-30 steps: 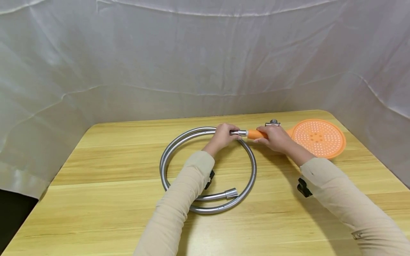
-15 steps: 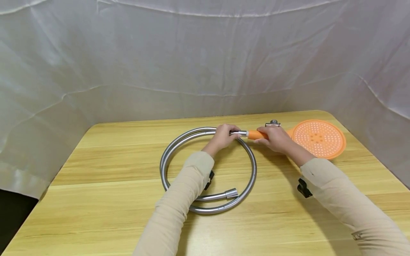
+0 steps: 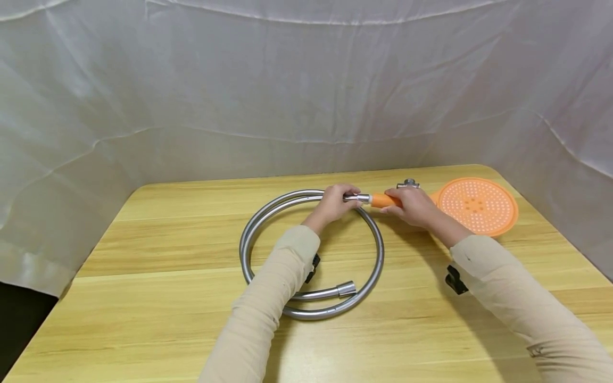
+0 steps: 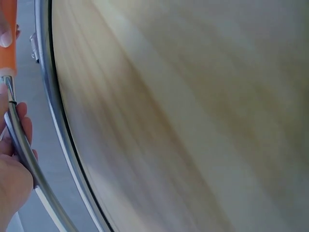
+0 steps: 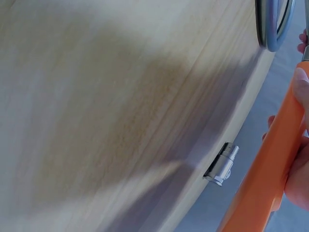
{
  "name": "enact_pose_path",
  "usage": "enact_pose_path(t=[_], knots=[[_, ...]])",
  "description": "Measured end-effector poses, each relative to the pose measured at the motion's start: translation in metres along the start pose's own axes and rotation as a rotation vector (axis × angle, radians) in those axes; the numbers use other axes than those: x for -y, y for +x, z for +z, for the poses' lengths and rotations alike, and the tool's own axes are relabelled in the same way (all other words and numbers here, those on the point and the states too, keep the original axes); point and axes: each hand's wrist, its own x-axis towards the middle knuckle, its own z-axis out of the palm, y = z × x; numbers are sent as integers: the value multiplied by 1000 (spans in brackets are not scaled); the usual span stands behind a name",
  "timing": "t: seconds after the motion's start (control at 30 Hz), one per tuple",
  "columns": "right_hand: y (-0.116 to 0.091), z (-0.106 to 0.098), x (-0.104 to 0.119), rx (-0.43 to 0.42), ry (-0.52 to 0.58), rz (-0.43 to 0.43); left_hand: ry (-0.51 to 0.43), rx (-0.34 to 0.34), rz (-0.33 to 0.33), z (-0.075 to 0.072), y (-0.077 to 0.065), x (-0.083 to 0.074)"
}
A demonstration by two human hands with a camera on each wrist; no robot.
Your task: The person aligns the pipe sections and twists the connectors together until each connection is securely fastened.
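Observation:
My left hand (image 3: 334, 202) pinches the chrome end fitting of a coiled metal shower hose (image 3: 378, 250). That fitting meets the lower end of an orange shower head's handle (image 3: 383, 200), and in the left wrist view a pale ring shows at the joint. Around the handle curl the fingers of my right hand (image 3: 414, 206). The round, perforated face of the shower head (image 3: 475, 207) points up at the right. Inside the coil lies the hose's other chrome end (image 3: 346, 289). In the right wrist view the orange handle (image 5: 270, 169) slants past the table edge.
A small chrome fitting with a threaded end (image 5: 222, 163) lies near the table's far edge, just behind my right hand. The wooden table (image 3: 167, 314) is bounded by a pale cloth curtain (image 3: 268, 106) at the back and sides.
Both hands keep their hold on the hose end and the handle, almost in place. The shower head's face has shifted very slightly.

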Motion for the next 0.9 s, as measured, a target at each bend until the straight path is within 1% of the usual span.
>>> enact_pose_path(t=[0.1, 0.23, 0.43, 0.73, 0.9], knots=[[-1, -1, 0, 3, -1, 5, 3, 16, 13, -1, 0, 0], [-1, -1, 0, 11, -2, 9, 40, 20, 21, 0, 1, 0], [-1, 0, 0, 6, 0, 4, 68, -1, 12, 2, 1, 0], [-2, 2, 1, -25, -9, -17, 63, -39, 11, 2, -2, -1], [-1, 1, 3, -20, -4, -12, 42, -35, 2, 1, -2, 0]])
